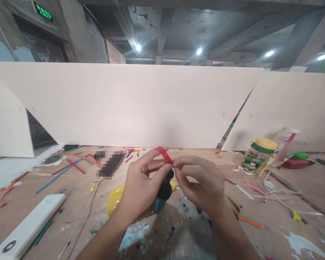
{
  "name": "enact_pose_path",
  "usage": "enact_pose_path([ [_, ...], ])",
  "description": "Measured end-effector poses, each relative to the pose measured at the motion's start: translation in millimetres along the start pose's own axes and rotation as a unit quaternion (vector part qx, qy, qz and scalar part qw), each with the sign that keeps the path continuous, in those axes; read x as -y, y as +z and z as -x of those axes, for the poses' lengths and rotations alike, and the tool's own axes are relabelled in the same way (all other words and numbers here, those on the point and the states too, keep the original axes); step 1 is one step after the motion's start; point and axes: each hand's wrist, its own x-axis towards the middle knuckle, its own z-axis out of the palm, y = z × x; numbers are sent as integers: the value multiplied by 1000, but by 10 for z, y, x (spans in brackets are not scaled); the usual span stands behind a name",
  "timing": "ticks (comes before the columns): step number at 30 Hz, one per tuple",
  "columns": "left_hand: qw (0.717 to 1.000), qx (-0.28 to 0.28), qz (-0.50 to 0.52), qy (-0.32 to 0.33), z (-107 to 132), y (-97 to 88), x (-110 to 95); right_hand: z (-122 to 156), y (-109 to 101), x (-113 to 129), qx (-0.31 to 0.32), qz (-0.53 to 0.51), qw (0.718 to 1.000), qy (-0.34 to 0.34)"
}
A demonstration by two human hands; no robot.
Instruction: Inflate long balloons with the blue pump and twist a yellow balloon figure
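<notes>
A glossy red strip [164, 154], which looks like an uninflated long balloon, loops over the forefinger of my left hand [143, 180]. The left thumb presses against it. My right hand [199, 178] meets the left at the strip's near end, its thumb and forefinger pinched there. The exact spot between the fingertips is too small to make out. Just below the hands stands a black-topped blue bottle-like object [159, 203], partly covered by my left hand. Behind my left wrist lies a yellow inflated balloon [115, 198], partly hidden.
A phone [111, 165] with a white cable lies left of my hands, near a white power bank [29, 225]. Coloured strips, such as a blue one [58, 176], are scattered about. At right stands a yellow-lidded jar [256, 157]. White panels [141, 104] close off the back.
</notes>
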Motion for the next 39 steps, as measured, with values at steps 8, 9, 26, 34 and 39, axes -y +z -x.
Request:
enact_pose_path([
  [8, 995, 19, -80, 64, -23, -10, -40, -3, 17, 27, -6, -2, 1000, 4],
  [9, 992, 25, -97, 80, -35, -16, -48, -1, 23, 26, -5, -8, 1000, 7],
  [26, 856, -27, -343, 386, -119, -204, -26, 2, 34, 38, 15, -24, 999, 31],
  [34, 821, -38, -352, 448, -131, -255, -15, -13, 18, 84, 21, -51, 998, 29],
  [39, 810, -47, -369, 453, -136, -293, -28, -2, 27, 85, 29, -61, 997, 31],
])
